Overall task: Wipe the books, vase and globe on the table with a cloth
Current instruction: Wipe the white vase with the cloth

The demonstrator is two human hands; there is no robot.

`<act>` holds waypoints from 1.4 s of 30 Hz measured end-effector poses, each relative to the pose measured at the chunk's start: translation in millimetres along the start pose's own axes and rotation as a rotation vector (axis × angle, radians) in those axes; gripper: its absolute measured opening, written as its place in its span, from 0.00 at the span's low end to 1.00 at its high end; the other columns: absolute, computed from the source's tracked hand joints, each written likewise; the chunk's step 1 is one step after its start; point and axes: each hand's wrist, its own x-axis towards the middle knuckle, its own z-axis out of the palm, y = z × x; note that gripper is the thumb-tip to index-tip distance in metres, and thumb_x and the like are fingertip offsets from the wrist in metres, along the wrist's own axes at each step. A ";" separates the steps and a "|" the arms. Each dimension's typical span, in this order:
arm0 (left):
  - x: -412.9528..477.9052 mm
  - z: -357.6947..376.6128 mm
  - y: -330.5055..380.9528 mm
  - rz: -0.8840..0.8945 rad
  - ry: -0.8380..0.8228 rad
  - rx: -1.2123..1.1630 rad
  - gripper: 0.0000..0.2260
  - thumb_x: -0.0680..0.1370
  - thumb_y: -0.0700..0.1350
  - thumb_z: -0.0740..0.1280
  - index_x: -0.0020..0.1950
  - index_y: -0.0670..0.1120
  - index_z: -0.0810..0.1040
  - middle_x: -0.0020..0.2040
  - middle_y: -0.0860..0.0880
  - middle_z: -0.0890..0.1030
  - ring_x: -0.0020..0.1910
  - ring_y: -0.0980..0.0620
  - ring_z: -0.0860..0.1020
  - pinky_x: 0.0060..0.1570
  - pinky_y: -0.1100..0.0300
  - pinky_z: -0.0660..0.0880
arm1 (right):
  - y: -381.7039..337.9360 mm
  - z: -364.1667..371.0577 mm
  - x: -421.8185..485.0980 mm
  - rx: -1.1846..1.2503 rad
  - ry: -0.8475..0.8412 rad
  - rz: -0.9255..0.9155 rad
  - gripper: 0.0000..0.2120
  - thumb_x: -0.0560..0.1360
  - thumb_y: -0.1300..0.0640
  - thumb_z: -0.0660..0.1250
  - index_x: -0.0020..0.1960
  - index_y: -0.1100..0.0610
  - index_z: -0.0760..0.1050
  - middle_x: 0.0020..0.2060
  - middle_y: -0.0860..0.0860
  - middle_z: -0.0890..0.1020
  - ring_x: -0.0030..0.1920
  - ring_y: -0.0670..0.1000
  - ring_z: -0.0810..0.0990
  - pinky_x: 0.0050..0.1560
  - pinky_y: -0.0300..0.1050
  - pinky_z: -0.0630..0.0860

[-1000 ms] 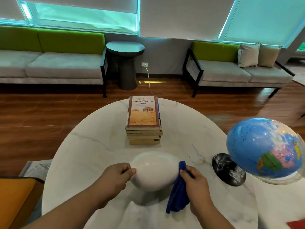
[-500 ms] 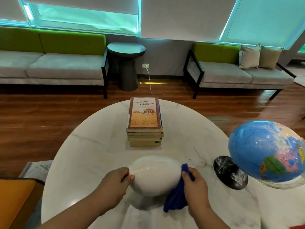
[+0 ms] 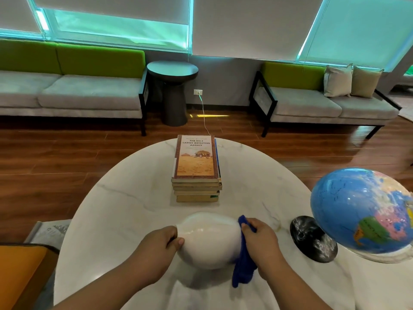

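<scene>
Head view. Inspector: Your left hand (image 3: 156,249) grips the vase (image 3: 210,240) by its narrow end, fingers and thumb curled round it. The vase is turned on its side at the middle of the near edge of the table (image 3: 111,209). A shadow lies beneath it, and I cannot tell whether it touches the table.

Operator: And the other hand?

Inspector: Your right hand (image 3: 261,245) clenches the cloth (image 3: 243,269) and presses it to the wide end of the vase. The loose tail hangs down towards the table.

Operator: Why hold it so?

Inspector: In my judgement, the left grip steadies the vase against the push of the wipe. Turning it sideways brings the wide end within reach of the cloth. Working at the near edge gives both hands room.

Operator: The remaining items?

Inspector: The books (image 3: 196,162) are stacked near the far edge, at the centre, well apart from the vase. The globe (image 3: 357,211) leans at the right edge on its dark base (image 3: 312,238), which sits near your right hand. Neither is touched. I judge the vase to be the step in hand. Whether the books or globe are already wiped, I cannot tell.

Operator: Any risk?

Inspector: The vase looks smooth and is held by its narrow end alone, so a slip onto the hard table is possible. Mind the base beside your right hand.
</scene>
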 end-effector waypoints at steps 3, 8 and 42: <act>2.2 -1.0 -0.4 -0.006 0.003 0.008 0.12 0.81 0.47 0.62 0.39 0.44 0.70 0.37 0.48 0.76 0.37 0.51 0.73 0.45 0.53 0.75 | -14.1 17.3 -12.5 -0.100 -0.085 -0.181 0.06 0.80 0.54 0.62 0.54 0.45 0.74 0.49 0.44 0.76 0.51 0.48 0.76 0.58 0.45 0.73; 0.4 0.7 1.3 -0.019 -0.003 0.007 0.12 0.81 0.47 0.62 0.40 0.43 0.71 0.38 0.47 0.77 0.39 0.49 0.75 0.41 0.57 0.72 | -9.6 6.0 -6.9 -0.026 -0.085 -0.108 0.07 0.79 0.54 0.63 0.53 0.47 0.78 0.49 0.45 0.80 0.49 0.46 0.78 0.56 0.45 0.75; 2.8 10.1 42.2 0.126 0.050 -0.008 0.14 0.76 0.42 0.68 0.34 0.51 0.66 0.31 0.53 0.70 0.31 0.56 0.67 0.33 0.62 0.64 | -43.1 22.9 -45.7 -0.533 -0.074 -0.828 0.16 0.78 0.49 0.57 0.63 0.48 0.75 0.53 0.43 0.70 0.49 0.45 0.75 0.49 0.37 0.72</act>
